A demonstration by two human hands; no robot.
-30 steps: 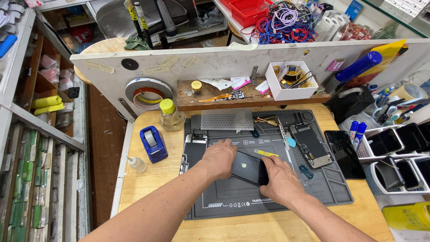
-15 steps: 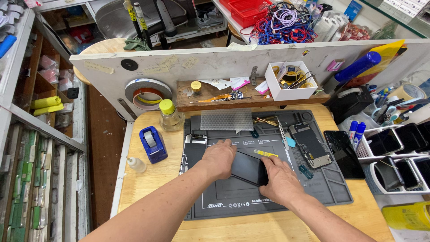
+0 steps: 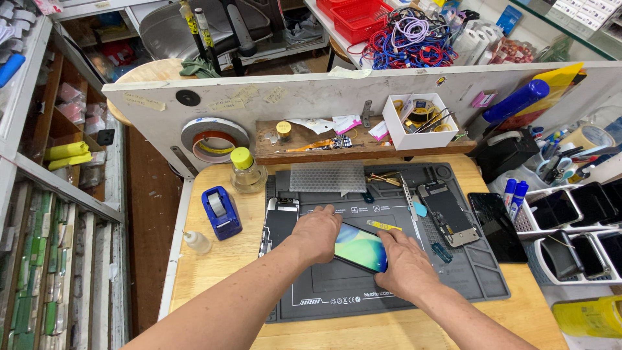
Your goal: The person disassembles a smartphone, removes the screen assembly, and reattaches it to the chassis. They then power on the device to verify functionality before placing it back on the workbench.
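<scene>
Two hands: both on the phone.
Left hand: fingers curled, gripping its 9 o'clock edge.
Right hand: fingers closed on 3 o'clock edge.
Mat: underneath.

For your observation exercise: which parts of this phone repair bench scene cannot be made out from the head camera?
- Phone: both ends hidden under the left hand and right hand.
- Fingers of both hands: tips curl under the phone, grip unclear.
- White box: contents too small and tangled to identify.
- Yellow container: cut off by the frame's right edge.
</scene>
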